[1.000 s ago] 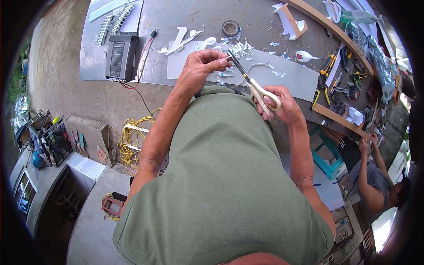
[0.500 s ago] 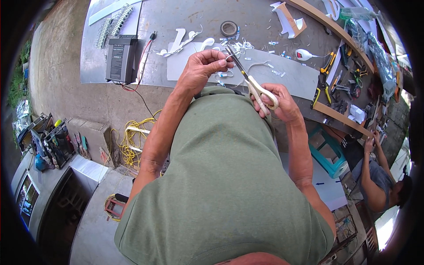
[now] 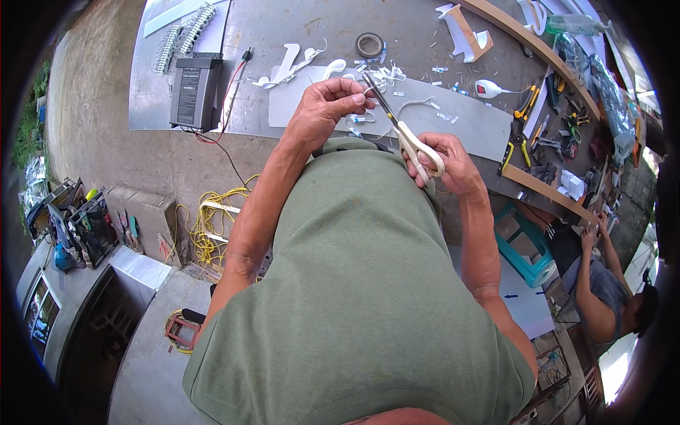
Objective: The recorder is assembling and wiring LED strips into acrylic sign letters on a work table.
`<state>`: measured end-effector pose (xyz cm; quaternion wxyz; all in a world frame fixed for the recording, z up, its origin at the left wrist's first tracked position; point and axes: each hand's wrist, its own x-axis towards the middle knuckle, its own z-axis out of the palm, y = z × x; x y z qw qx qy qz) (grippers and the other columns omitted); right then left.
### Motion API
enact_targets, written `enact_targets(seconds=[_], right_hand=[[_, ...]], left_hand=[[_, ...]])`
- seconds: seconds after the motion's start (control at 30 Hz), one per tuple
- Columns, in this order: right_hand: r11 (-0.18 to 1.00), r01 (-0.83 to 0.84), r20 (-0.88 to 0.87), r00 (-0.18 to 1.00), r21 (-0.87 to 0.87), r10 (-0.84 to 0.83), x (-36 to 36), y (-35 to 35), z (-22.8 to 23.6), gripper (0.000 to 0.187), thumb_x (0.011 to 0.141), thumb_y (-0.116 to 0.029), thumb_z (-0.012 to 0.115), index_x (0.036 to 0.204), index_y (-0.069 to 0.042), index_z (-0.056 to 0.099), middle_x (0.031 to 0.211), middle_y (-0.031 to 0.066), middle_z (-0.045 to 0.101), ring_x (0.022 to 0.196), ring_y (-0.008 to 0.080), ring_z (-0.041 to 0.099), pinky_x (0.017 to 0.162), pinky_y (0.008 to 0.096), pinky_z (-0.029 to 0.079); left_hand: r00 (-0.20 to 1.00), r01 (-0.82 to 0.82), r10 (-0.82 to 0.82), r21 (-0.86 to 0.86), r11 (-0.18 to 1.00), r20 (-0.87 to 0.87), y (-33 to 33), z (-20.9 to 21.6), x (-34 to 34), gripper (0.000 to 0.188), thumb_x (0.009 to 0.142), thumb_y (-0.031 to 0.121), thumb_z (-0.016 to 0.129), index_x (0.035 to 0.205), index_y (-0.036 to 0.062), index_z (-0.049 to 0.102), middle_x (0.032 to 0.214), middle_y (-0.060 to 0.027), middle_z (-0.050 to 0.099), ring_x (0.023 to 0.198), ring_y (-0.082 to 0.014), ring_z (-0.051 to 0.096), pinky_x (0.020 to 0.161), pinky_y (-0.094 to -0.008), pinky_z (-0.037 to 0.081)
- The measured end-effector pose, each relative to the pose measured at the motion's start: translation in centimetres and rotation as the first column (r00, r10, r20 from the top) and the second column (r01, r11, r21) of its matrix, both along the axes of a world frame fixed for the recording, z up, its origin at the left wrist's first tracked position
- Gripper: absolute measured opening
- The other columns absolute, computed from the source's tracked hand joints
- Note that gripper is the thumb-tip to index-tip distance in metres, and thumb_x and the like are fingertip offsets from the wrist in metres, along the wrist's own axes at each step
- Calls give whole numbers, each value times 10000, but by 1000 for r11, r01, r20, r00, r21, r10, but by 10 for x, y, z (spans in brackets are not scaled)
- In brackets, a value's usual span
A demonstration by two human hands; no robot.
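Over the near edge of the bench [image 3: 319,28], the left hand [image 3: 322,110] has its grip pinched together on one small white piece, largely hidden by the fingers. One pair of cream-handled scissors [image 3: 407,138] sits in the right hand [image 3: 453,166], fingers clamped through the loops, blade tips touching that piece. One tape roll [image 3: 369,44] lies toward the far edge.

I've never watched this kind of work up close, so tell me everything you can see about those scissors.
The cream-handled scissors with dark metal blades have two looped handles that look like plastic, joined at a pivot to slim, pointed blades. The right hand grips them with fingers through the loops. They tilt up and to the left above the grey worktable, and the blade tips meet something small pinched in the left hand; what it is cannot be told.
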<state>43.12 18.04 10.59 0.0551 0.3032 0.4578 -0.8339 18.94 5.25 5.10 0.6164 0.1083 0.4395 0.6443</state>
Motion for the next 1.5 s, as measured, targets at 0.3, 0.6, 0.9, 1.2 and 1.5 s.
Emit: enact_targets(seconds=[0.3,0.6,0.9,1.2,1.5], right_hand=[[1000,-6,9,1000,-22,7,0,0,0,325,881,-215,696,1037,65,641,784,87,662,614,111,632,567,227,517],[1000,-15,0,1000,-14,15,2,1,-3,308,886,-199,688,1037,65,638,783,83,660,617,109,629,574,227,516],[1000,-5,50,999,15,4,2,-3,-3,275,907,-192,717,1020,48,643,778,68,659,613,89,616,549,216,507],[987,78,90,992,143,-92,5,-1,-14,168,928,-127,701,1008,14,657,779,40,673,631,80,625,572,216,511],[12,-414,389,843,910,-371,24,13,-95,116,888,-107,645,956,-14,652,930,181,695,782,355,680,710,431,533]], left_hand=[[1000,-6,6,-6,1000,12,0,1,0,99,898,26,702,988,-11,680,973,-130,718,935,-216,718,834,-324,571],[1000,-2,2,12,1000,13,-1,1,0,85,905,24,694,982,-9,681,954,-118,715,924,-206,715,824,-317,569],[997,76,-76,-6,997,-10,-5,-2,-4,104,896,45,703,991,16,669,1018,-125,702,967,-216,695,844,-343,548],[999,7,-5,-30,1000,45,-23,7,-14,127,934,76,675,1043,13,656,1036,-156,714,920,-206,704,759,-330,573],[965,-93,63,-108,990,-255,-50,19,-25,338,929,101,698,1226,-33,610,926,-142,744,803,-166,710,725,-298,571]])
